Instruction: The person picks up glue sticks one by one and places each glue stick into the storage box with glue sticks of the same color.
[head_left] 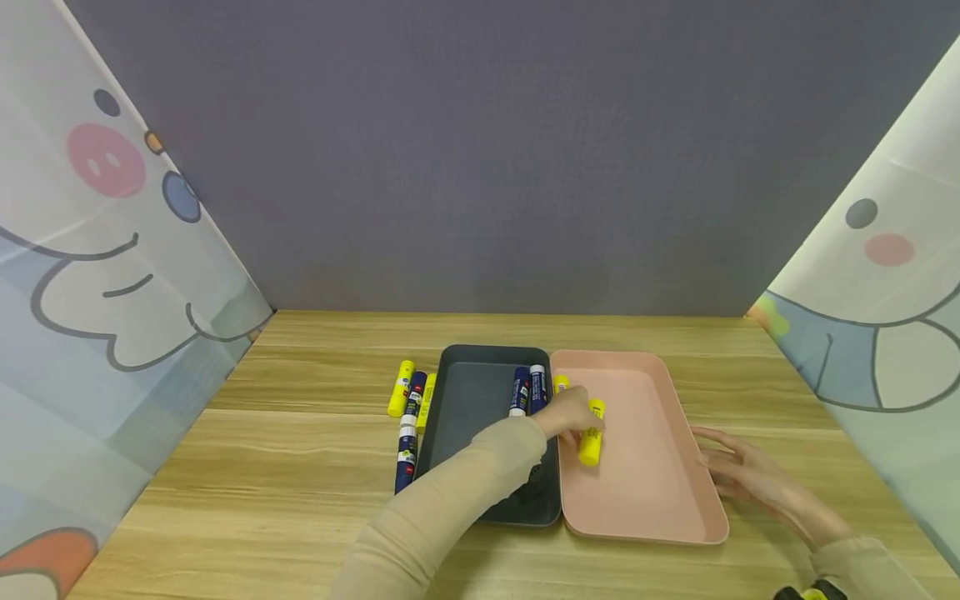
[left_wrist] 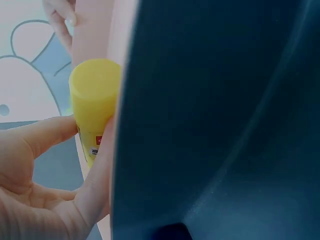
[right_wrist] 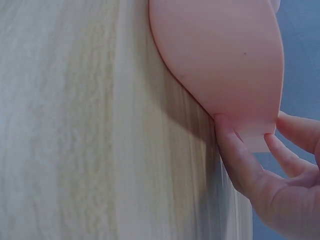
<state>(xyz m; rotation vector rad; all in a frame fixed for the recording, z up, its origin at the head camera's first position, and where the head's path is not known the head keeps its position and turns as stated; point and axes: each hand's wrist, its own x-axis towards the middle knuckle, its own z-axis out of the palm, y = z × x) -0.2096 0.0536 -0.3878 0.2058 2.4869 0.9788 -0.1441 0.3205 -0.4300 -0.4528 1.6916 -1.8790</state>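
Head view: two trays stand side by side on the wood-grain surface (head_left: 300, 467), the dark grey tray (head_left: 468, 417) to the left and the pink tray (head_left: 652, 467) to the right. The left-hand grip (head_left: 572, 412) pinches a yellow glue stick (head_left: 591, 452) at the left part of the pink tray; whether the stick touches the tray floor cannot be determined. A second yellow glue stick (head_left: 561, 383) lies farther back, by the pink tray's left wall. Two blue-and-white glue sticks (head_left: 521, 388) lie in the dark grey tray, towards its right wall. Left of that tray, two loose yellow sticks (head_left: 401, 388) and two loose blue-and-white sticks (head_left: 406, 457) lie on the surface. The right-hand grip (head_left: 750, 475) is spread at the pink tray's right side. Left wrist view: thumb and finger press on opposite sides of the held stick; its label is partly covered. Right wrist view: the digits stand apart, tips touching the pink tray's outer wall, one of them low, close to the surface.
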